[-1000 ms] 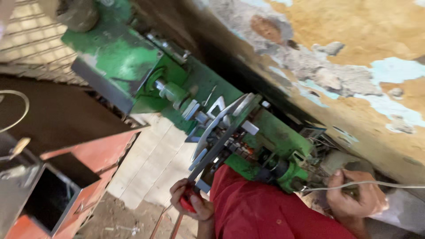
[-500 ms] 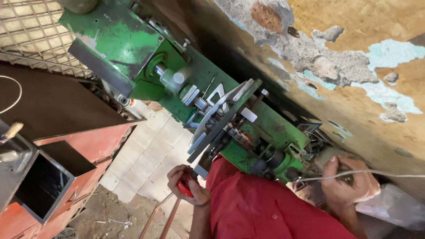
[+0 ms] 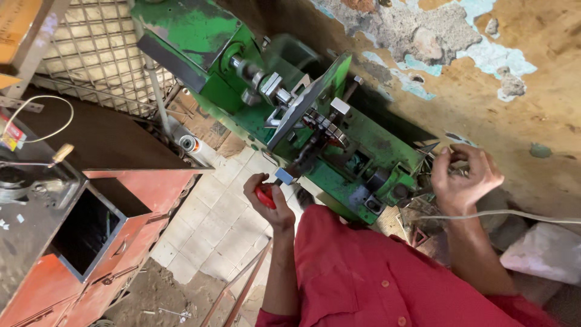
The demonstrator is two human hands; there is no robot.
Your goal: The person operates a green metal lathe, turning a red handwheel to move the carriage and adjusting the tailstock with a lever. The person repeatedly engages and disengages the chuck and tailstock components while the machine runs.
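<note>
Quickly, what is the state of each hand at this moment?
Left hand: closed around a red handle beside the green machine.
Right hand: fingers curled on a thin wire at the machine's end; the grip cannot be told.

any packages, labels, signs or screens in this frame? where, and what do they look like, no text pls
Small label or tag: far left edge, on the dark bench top by the white wire loop; roughly rectangular, yellow with red, partly cut off.
Pale bag or wrapped bundle: lower right against the wall, under the white cable; lumpy, whitish, no print visible.
No signs or screens in view.
The green machine shows no readable plate.
</note>
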